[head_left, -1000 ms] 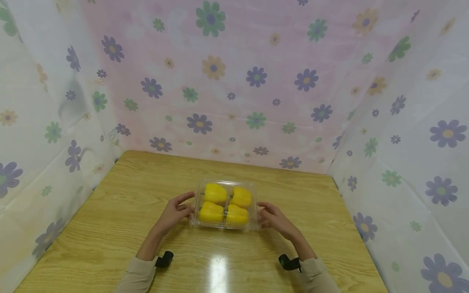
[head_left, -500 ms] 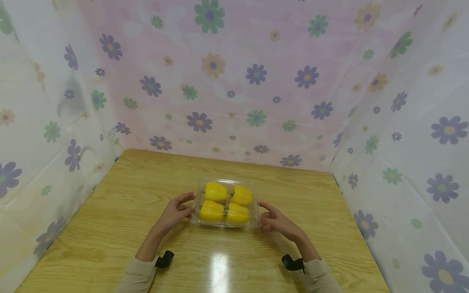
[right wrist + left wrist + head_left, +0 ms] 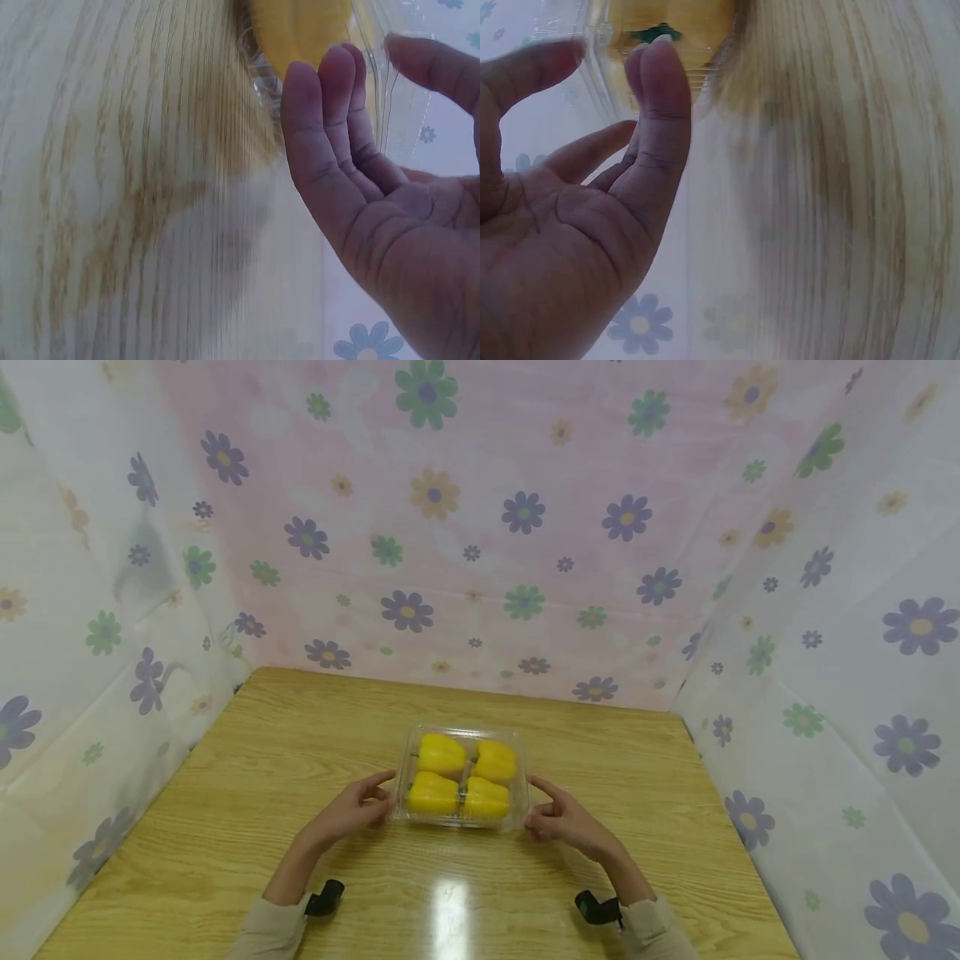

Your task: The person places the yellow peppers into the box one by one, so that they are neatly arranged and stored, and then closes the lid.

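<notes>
A clear plastic clamshell box (image 3: 462,824) lies on the table with several yellow bell peppers (image 3: 440,753) inside it. In the head view, my left hand (image 3: 343,814) is at the box's left side, fingertips at its wall and near corner. My right hand (image 3: 573,825) is at the opposite side, its index finger extended along the wall. Both wrist views show relaxed, slightly bent fingers beside the box, with thumb and fingers apart. A green pepper stem (image 3: 656,32) shows through the plastic in the left wrist view.
The wooden table (image 3: 300,727) extends around the box on all sides. Flower-patterned cloth (image 3: 480,527) hangs behind it and along both sides. A black wrist camera (image 3: 325,899) sits on the left forearm, another black camera (image 3: 597,908) on the right.
My left hand has shifted slightly nearer to me along the box's left side. The right hand's fingers have changed their bend, with the index finger now straighter. The box stays in about the same place.
</notes>
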Available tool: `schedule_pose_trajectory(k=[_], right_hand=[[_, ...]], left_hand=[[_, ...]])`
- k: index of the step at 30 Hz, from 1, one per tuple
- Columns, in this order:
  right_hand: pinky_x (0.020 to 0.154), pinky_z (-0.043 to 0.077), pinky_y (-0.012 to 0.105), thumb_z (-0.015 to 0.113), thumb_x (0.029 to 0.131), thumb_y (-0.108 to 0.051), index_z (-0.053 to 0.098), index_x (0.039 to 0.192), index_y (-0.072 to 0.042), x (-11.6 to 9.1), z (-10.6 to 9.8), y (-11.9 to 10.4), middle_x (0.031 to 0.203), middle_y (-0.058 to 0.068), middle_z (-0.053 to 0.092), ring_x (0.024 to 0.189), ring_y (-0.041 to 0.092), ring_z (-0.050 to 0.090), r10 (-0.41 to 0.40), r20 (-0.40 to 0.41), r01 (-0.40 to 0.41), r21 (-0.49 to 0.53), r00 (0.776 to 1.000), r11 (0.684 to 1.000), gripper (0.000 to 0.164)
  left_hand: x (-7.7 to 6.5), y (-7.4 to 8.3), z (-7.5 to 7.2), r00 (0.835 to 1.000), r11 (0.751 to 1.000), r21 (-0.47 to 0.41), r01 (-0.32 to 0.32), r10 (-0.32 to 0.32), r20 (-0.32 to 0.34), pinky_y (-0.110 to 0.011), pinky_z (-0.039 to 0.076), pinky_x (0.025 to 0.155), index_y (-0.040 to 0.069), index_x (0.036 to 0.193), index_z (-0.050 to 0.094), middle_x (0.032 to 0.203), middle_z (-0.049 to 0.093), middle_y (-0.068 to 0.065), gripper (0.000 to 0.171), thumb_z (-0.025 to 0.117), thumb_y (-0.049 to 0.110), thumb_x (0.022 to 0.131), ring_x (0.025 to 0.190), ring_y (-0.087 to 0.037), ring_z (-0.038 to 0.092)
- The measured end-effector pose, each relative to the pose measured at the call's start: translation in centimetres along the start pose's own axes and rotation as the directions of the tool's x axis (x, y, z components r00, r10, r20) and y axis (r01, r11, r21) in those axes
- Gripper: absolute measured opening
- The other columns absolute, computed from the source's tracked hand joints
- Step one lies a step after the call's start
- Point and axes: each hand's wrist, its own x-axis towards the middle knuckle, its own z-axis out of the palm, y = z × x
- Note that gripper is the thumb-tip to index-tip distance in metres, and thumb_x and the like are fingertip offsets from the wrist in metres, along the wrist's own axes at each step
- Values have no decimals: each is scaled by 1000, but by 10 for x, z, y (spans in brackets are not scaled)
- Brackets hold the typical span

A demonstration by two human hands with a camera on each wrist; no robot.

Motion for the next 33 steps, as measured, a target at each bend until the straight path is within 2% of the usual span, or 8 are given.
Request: schedule_pose_trajectory(k=[5,8,12,16,21,26,33], right_hand=[[86,60,39,62,103,-18,19,157,6,-1,5,-3,105,23,70,87,19,65,47,-38,-46,26,998,999,73],[87,60,40,62,103,-17,23,155,6,-2,7,-4,106,22,70,91,23,67,65,-53,-62,51,997,997,69],[90,60,43,63,103,-18,24,154,5,-3,8,-2,106,20,70,97,26,69,79,-60,-73,93,995,993,69],[91,60,45,63,102,-17,24,154,5,-3,7,1,107,21,70,100,28,70,76,-67,-68,117,995,991,69],[92,59,48,62,103,-14,24,154,6,-3,7,2,107,22,71,99,28,71,68,-71,-57,151,995,987,67],[93,59,48,62,102,-14,22,156,6,-3,8,1,102,16,73,98,27,71,73,-67,-60,176,995,982,70],[91,59,46,63,102,-13,23,156,7,-4,9,0,102,19,73,97,27,71,64,-77,-52,150,995,987,71]], left_hand=[[-5,-1,0,999,1000,7,-18,18,39,-35,58,72,-6,159,23,111,65,-24,69,59,17,104,78,-21,60],[-5,-3,3,999,999,-9,-33,33,28,-34,59,72,-7,158,22,107,66,-25,70,59,17,105,76,-19,60],[-5,-4,7,999,998,-42,-37,36,-21,-33,58,69,-7,157,26,103,67,-24,67,60,14,104,73,-17,59],[-5,-5,11,998,995,-97,-17,11,-62,-32,58,67,-6,157,29,97,68,-20,66,61,13,102,69,-15,57],[-6,-5,13,998,990,-143,-2,-7,-62,-30,56,67,-5,158,27,94,69,-13,69,62,14,102,69,-13,55],[-6,-7,14,999,985,-170,-15,6,-53,-27,53,64,-4,159,25,92,67,-11,70,62,15,102,68,-11,52],[-7,-12,15,999,979,-200,-28,19,-47,-25,50,63,-5,159,23,86,65,-4,70,60,12,103,66,-9,48]])
